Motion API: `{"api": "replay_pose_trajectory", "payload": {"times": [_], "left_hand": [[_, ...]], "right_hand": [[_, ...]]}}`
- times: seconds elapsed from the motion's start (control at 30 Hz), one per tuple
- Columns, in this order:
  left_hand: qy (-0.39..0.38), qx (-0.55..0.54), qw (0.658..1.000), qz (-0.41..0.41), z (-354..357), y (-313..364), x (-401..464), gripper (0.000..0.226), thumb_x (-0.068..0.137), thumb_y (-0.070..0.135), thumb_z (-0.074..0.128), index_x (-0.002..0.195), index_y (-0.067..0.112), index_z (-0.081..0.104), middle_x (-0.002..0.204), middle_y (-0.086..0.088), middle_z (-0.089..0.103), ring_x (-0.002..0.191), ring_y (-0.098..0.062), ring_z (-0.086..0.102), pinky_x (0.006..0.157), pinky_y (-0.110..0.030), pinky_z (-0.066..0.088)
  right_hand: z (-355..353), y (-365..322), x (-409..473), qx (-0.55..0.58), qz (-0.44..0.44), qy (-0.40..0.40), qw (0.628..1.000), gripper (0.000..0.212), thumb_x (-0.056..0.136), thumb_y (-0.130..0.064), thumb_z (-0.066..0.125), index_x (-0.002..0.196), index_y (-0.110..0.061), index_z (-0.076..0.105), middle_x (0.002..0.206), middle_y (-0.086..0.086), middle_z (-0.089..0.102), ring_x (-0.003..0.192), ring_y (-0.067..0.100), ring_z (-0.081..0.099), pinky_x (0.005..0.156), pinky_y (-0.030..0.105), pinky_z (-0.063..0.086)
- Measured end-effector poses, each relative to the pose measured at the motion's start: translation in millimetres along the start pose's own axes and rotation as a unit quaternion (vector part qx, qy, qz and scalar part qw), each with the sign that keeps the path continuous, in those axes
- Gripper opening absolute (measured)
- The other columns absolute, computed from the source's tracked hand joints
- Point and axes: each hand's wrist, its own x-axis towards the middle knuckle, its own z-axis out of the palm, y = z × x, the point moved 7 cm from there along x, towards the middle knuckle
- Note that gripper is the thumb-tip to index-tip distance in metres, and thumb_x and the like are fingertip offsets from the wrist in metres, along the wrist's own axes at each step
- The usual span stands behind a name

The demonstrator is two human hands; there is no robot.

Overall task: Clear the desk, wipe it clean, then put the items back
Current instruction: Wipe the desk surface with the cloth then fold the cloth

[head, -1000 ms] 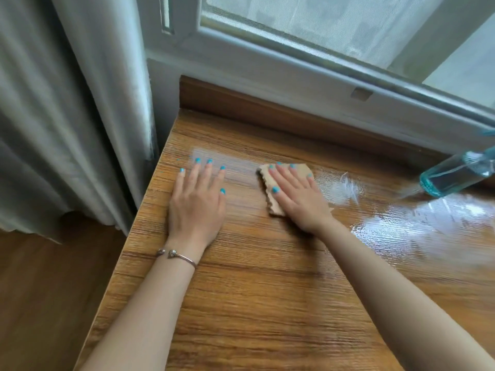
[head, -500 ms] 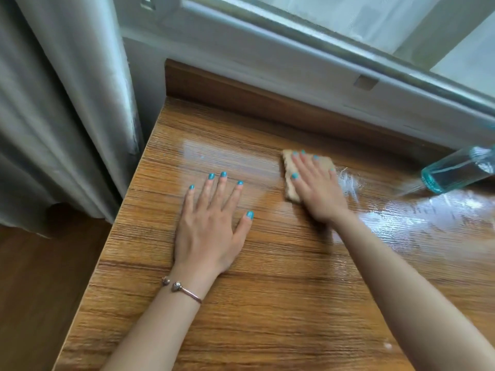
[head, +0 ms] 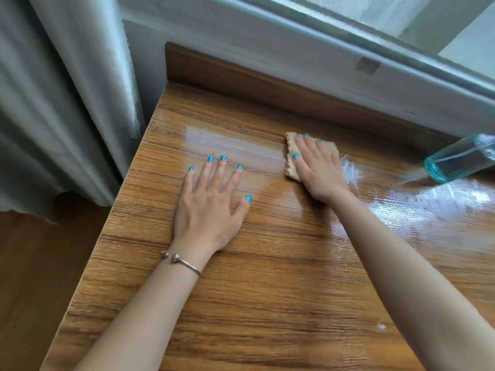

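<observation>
Head view showed us our right hand (head: 318, 170) pressing a tan cloth (head: 292, 156) flat against the wooden desk (head: 267, 277), fingers straight and laid over it, the cloth's wavy left edge showing past the thumb. Half a second before, the cloth sat in nearly the same patch near the back of the desk; a second before, it lay further left, closer to our other hand. Our left hand (head: 209, 207) rested palm down on the bare wood with its fingers spread wide, holding nothing, a thin bracelet (head: 182, 261) on the wrist. Its thumb stood out further than a second earlier. A wet sheen (head: 428, 210) covered the wood right of the cloth. A clear teal bottle (head: 460, 159) lay tilted at the right edge, as earlier. Grey curtains (head: 67, 103) hung left of the desk.
</observation>
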Motion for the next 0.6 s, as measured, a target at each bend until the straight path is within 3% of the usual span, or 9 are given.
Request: {"api": "replay_pose_trajectory", "payload": {"times": [0.1,0.17,0.3,0.37,0.47,0.5,0.6], "left_hand": [[-0.003,0.006,1.000,0.001,3,0,0,0.067,0.090,0.063,0.003,0.152,0.037,-0.002,0.163,0.001,-0.004,0.150,-0.019,-0.007,0.120,-0.046,-0.005],[-0.012,0.009,1.000,0.002,2,0,1,0.065,0.093,0.062,0.007,0.152,0.036,-0.002,0.163,0.001,-0.005,0.149,-0.019,-0.008,0.120,-0.046,-0.005],[-0.011,0.016,1.000,-0.003,-1,3,0,0.062,0.096,0.057,0.012,0.153,0.035,0.003,0.163,0.001,-0.002,0.150,-0.019,-0.005,0.120,-0.045,-0.003],[0.025,-0.005,1.000,0.007,-9,5,-4,0.059,0.098,0.048,0.020,0.154,0.029,0.020,0.162,-0.002,0.013,0.149,-0.022,0.011,0.120,-0.045,0.010],[0.097,-0.024,0.995,0.014,-24,14,-16,0.054,0.093,0.037,0.037,0.142,0.016,0.047,0.150,-0.009,0.042,0.136,-0.027,0.041,0.111,-0.044,0.029],[0.085,-0.025,0.996,-0.004,-24,17,-26,0.054,0.093,0.037,0.037,0.143,0.018,0.045,0.152,-0.008,0.039,0.139,-0.028,0.038,0.113,-0.045,0.027],[0.030,-0.049,0.995,-0.080,-8,16,-72,0.059,0.097,0.045,0.021,0.154,0.031,0.017,0.162,-0.001,0.011,0.149,-0.023,0.008,0.120,-0.044,0.005]], "right_hand": [[-5,6,47,0.013,0.079,0.018,0.997,0.055,0.102,-0.047,0.015,0.155,-0.037,0.005,0.164,-0.009,0.002,0.151,0.018,-0.001,0.119,0.053,-0.002],[0,-5,29,0.019,0.090,0.025,0.995,0.055,0.102,-0.046,0.015,0.155,-0.036,0.005,0.164,-0.009,0.002,0.151,0.019,0.000,0.119,0.052,-0.001],[27,-40,-94,-0.003,-0.010,0.025,1.000,0.059,0.097,-0.054,0.008,0.154,-0.041,0.002,0.163,-0.015,0.000,0.150,0.014,-0.005,0.120,0.046,0.000],[32,-40,-125,-0.007,-0.067,0.001,0.998,0.061,0.092,-0.058,0.001,0.152,-0.046,0.000,0.161,-0.019,-0.002,0.150,0.010,-0.008,0.119,0.042,-0.003],[16,-17,-62,-0.026,-0.065,-0.004,0.998,0.054,0.100,-0.053,0.010,0.152,-0.044,0.001,0.163,-0.013,0.001,0.151,0.017,-0.002,0.119,0.047,0.001],[10,-10,-36,-0.019,-0.026,-0.005,0.999,0.053,0.102,-0.048,0.014,0.153,-0.041,0.002,0.164,-0.010,0.001,0.151,0.019,-0.001,0.120,0.050,0.001],[11,-11,-22,0.006,0.034,0.005,0.999,0.053,0.103,-0.045,0.016,0.154,-0.039,0.003,0.164,-0.009,0.000,0.151,0.020,-0.002,0.120,0.052,0.000]]}}
